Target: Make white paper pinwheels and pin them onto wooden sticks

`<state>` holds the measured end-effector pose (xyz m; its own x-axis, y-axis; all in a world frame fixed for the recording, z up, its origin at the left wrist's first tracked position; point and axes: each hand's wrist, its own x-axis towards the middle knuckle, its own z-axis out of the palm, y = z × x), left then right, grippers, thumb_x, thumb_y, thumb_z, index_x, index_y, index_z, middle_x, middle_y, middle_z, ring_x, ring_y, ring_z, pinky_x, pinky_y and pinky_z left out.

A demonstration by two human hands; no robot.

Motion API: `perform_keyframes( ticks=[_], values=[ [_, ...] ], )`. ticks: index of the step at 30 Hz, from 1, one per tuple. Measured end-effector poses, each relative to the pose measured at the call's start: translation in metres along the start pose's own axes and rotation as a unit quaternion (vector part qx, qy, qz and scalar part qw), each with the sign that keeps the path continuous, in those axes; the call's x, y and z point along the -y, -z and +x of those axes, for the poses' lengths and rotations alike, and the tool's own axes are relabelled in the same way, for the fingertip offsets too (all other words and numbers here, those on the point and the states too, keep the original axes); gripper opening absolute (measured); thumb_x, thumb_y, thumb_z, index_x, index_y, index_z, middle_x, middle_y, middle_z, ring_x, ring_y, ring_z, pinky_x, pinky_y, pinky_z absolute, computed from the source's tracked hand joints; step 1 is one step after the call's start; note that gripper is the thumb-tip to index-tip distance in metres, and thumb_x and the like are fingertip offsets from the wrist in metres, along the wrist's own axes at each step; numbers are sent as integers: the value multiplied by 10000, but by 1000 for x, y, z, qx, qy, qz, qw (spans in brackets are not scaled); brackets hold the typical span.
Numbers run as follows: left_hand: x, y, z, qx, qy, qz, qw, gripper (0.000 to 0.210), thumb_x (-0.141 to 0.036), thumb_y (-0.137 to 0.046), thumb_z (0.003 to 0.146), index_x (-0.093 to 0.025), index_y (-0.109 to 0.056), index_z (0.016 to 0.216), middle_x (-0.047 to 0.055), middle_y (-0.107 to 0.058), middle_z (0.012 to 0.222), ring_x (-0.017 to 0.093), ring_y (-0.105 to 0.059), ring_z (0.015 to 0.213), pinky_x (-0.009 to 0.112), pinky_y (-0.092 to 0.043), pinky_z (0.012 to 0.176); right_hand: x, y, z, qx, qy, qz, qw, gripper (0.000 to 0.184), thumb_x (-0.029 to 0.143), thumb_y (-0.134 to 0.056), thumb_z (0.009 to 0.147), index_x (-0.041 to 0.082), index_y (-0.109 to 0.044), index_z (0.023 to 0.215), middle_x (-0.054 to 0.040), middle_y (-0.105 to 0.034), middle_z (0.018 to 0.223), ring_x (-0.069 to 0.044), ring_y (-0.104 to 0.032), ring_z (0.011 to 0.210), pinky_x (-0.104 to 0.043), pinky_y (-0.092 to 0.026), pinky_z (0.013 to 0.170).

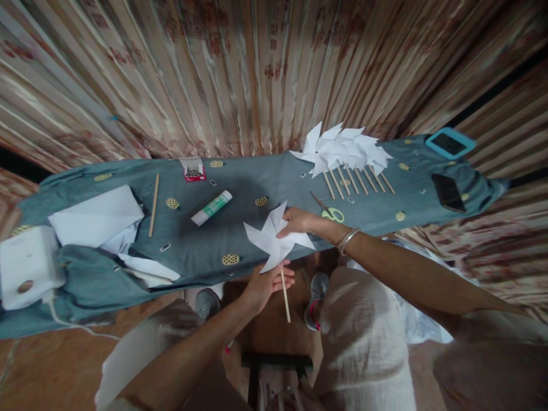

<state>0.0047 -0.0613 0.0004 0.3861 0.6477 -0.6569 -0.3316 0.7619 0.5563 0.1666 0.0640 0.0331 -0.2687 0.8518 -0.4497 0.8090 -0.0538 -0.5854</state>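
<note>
A white paper pinwheel (274, 242) on a wooden stick (285, 297) is held at the table's front edge, its stick pointing down toward my lap. My right hand (295, 221) grips the paper from above, with the thumb pressed near the centre. From below, my left hand (268, 285) supports the pinwheel at the top of the stick; its fingers pass behind the stick and the paper partly covers them. Just beyond my right hand lie scissors (333, 214) with yellow-green handles. To the left of the pinwheel is a glue stick (212, 208).
Several overlapping pinwheels (342, 149) lie at the back right. A small red box of metal pins (194, 171), a loose stick (154, 205), white paper (98, 217) and a white device (29, 265) occupy the left. A phone (447, 192) and blue-framed device (450, 142) lie right.
</note>
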Motion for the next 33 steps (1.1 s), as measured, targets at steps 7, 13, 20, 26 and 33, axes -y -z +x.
perform_keyframes(
  ticks=[7,13,20,26,33],
  values=[
    [-2,-2,0,-10,5,7,1000,186,-237,-691,830,-93,-665,945,76,-712,723,141,-670,591,254,-526,636,-1,-2,4,28,-34,30,999,174,269,-809,593,159,-712,686,3,-673,692,-141,-570,626,-236,-426,571],
    [-2,-1,0,0,14,3,1000,157,-227,-658,854,-104,-672,951,65,-712,724,135,-670,605,244,-521,644,4,1,1,28,-44,38,998,157,231,-811,575,150,-713,668,-9,-683,685,-152,-577,650,-233,-437,571],
    [1,0,1,11,12,-13,1000,148,-226,-644,866,-100,-672,937,64,-713,722,138,-672,598,246,-516,635,3,1,0,38,-38,55,997,164,222,-788,571,141,-732,703,2,-678,673,-143,-578,627,-233,-448,583],
    [1,0,0,8,17,-24,1000,128,-225,-657,858,-109,-685,903,56,-710,709,134,-666,579,247,-513,627,4,0,0,42,-40,67,996,188,193,-782,573,142,-745,750,-12,-702,732,-162,-607,676,-249,-470,634],
    [2,1,0,23,12,-36,999,130,-214,-635,868,-105,-683,921,54,-713,707,134,-676,590,245,-527,647,6,1,1,43,-57,60,996,158,188,-786,566,134,-722,699,-20,-687,700,-164,-589,649,-268,-471,610]
  ],
)
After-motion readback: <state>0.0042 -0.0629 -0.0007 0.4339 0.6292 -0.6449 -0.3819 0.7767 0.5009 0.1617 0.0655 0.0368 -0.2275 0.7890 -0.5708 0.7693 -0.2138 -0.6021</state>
